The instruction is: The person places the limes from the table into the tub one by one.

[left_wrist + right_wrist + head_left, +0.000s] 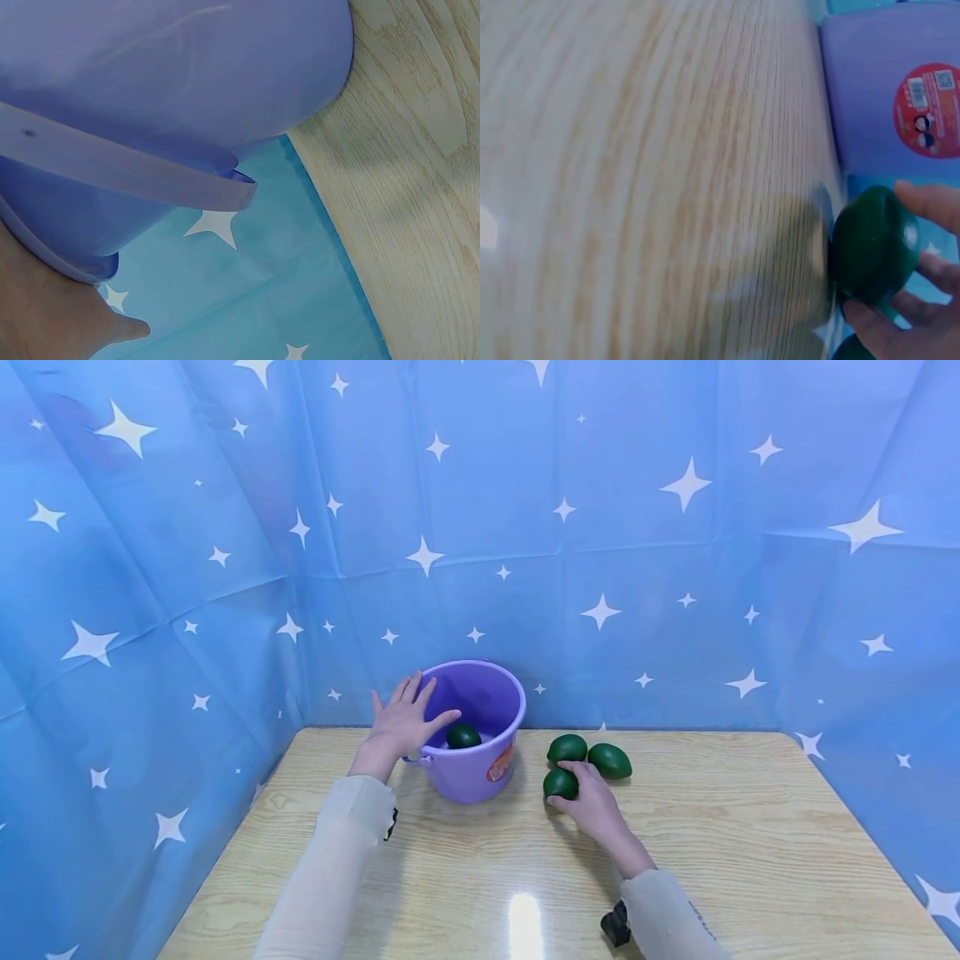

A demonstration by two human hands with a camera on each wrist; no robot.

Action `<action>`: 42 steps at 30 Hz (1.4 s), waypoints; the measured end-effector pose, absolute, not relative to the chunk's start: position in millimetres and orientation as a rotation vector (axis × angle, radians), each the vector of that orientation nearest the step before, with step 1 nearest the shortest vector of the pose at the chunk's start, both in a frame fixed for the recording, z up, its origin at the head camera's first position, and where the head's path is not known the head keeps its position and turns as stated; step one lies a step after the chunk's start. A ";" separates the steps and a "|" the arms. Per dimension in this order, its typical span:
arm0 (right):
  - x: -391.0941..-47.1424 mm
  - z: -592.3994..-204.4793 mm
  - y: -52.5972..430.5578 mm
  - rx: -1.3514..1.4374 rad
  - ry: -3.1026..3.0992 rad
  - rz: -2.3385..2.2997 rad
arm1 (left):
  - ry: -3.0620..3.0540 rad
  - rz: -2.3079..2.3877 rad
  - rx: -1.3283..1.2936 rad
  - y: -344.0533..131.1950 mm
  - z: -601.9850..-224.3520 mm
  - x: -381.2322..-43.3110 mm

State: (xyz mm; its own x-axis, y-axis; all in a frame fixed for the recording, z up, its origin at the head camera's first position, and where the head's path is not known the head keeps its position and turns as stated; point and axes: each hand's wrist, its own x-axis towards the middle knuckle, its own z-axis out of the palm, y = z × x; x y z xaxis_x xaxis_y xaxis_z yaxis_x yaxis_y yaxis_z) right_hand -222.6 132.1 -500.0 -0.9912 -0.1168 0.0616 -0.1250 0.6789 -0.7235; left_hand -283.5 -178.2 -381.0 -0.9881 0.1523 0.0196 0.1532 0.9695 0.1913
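A purple bucket stands upright on the table with a smooth dark green fruit inside. My left hand is at its left rim, fingers spread and thumb reaching over the opening; the left wrist view shows this hand against the rim. To the right of the bucket, my right hand grips another green fruit between thumb and fingers. In the right wrist view that fruit is close to the tabletop; whether it touches is unclear. Two more green fruits lie just behind it.
The light wood table ends at a blue curtain with white stars, which also hangs along the left side. The bucket's handle hangs down its side. An orange-red sticker marks the bucket's wall.
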 end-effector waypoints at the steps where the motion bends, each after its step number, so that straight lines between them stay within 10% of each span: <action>1: -222.7 -500.4 132.0 0.208 -2.868 1.236 | -3.113 -0.303 -0.242 -178.0 -380.9 -283.4; 42: -220.7 -501.7 124.8 0.195 -2.860 1.218 | -3.112 -0.313 -0.242 -177.9 -379.8 -281.8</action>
